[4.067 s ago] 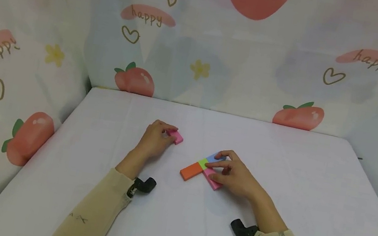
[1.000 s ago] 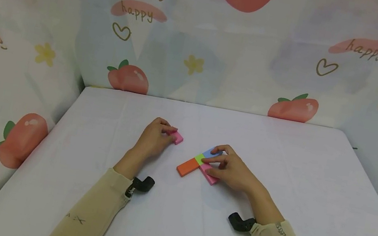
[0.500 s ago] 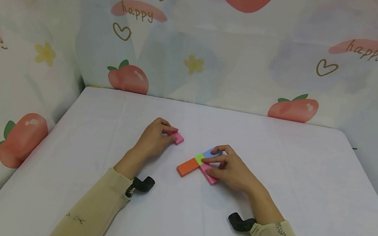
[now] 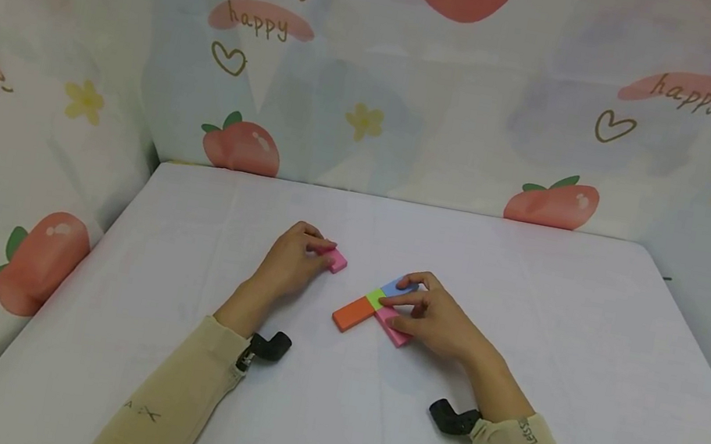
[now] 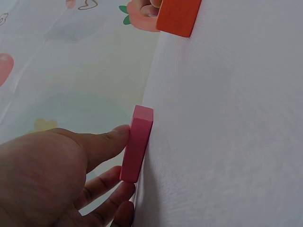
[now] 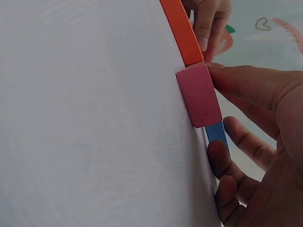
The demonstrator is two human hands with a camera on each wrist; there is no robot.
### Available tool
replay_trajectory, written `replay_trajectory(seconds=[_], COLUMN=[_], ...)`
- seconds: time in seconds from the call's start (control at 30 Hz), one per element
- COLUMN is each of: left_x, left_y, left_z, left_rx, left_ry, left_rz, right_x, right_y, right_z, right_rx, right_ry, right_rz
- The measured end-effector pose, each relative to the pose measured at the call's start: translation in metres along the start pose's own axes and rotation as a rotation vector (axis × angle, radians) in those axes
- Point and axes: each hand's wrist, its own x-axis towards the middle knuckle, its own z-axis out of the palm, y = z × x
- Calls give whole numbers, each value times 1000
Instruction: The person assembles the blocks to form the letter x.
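At the centre left of the head view, my left hand pinches a small pink block between thumb and fingers, close over the tabletop. Right of it, several flat blocks lie edge to edge: orange, lime green, blue and a second pink block. My right hand rests over this group with spread fingers. Its thumb is on the pink block, its index fingertip at the green one, and other fingers by the blue. In the right wrist view, the pink block hides the green one.
A white cloth covers the table. Behind it and at the left hang printed curtains with fruit, hearts and flowers. A black wrist camera sits on each cuff, the left one and the right one.
In the last second the left hand's pink block has shifted slightly rightward. The right hand and block group hold still. Since the oldest frame the whole view has shifted a little.
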Motion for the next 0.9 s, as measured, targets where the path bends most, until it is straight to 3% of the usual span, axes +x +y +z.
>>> replay_trajectory(seconds=[0.27, 0.5, 0.9], left_x=[1, -1, 0], left_y=[-1, 0, 1], left_z=[2, 3, 3], left_rx=[6, 7, 16], left_ry=[12, -12, -9], left_rz=[36, 11, 22], right_x=[-1, -2, -1], right_y=[-2, -3, -4], right_z=[-1, -1, -1], right_rx=[8, 15, 12], right_ry=[3, -3, -2], right_rz=[-22, -23, 5])
